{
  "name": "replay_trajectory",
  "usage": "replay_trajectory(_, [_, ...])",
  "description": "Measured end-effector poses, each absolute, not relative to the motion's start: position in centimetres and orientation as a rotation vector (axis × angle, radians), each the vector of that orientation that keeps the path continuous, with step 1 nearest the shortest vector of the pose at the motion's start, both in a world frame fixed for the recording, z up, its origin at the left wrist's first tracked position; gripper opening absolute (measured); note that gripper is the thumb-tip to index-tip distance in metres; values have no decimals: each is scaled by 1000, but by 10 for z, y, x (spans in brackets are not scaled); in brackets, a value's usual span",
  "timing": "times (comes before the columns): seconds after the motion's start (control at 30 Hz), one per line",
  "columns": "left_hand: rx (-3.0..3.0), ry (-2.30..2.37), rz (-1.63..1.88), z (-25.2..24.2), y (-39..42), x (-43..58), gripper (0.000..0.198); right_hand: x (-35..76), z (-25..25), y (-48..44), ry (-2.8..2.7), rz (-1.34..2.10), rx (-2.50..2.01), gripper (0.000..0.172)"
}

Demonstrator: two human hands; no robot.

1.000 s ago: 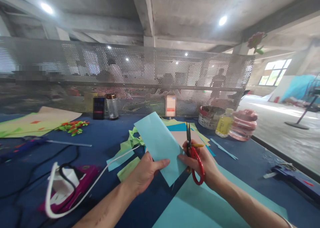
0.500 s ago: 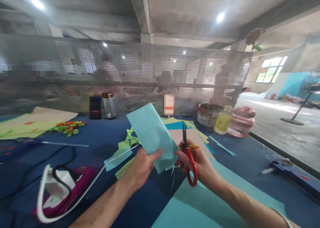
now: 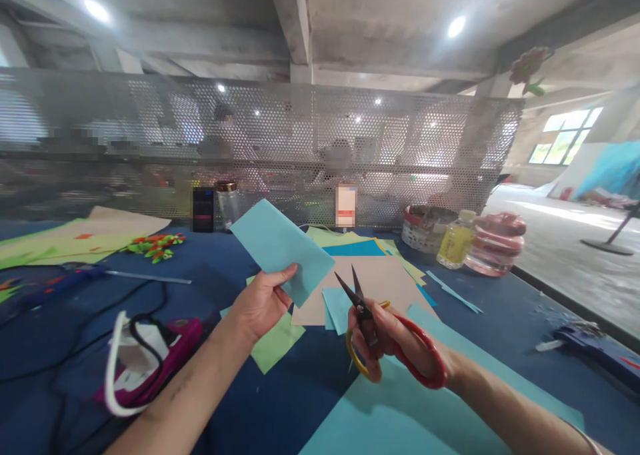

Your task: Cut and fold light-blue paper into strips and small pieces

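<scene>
My left hand [image 3: 265, 302] pinches a light blue rectangle of paper [image 3: 283, 245] by its lower edge, thumb on top. In my right hand [image 3: 395, 338] is a pair of scissors [image 3: 367, 312] with one red and one yellow handle. Its dark blades are parted and point up and left, apart from the paper. Below and between the hands lie a pale pink sheet [image 3: 385, 275], a small light blue piece [image 3: 340, 306] and a light green piece [image 3: 277, 345]. A large light blue sheet [image 3: 400, 415] spreads under my right forearm.
A magenta device with a white cord [image 3: 175, 355] lies at left, near orange-green artificial sprigs [image 3: 155, 244]. At right are a round container [image 3: 425, 232], a yellow-liquid bottle [image 3: 456, 242], a pink bottle [image 3: 497, 245] and a blue glue gun [image 3: 595, 352]. A perforated screen [image 3: 280, 135] stands behind.
My left hand has moved the paper left, away from my right hand. The scissors have swung from upright to pointing left, and their blades have opened.
</scene>
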State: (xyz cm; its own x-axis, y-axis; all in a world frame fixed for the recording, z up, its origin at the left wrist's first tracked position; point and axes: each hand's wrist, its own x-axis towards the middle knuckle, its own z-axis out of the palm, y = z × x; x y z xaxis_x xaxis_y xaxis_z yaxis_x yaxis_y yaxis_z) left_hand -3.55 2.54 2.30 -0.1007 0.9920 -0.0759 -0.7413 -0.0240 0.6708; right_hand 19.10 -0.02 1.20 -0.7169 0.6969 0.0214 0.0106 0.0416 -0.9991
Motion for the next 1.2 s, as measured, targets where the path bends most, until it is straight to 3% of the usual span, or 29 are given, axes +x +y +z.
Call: replay_trajectory(1.2, [550, 719, 1468, 21, 25, -35, 19, 192, 17, 0, -1840, 1745, -652, 50])
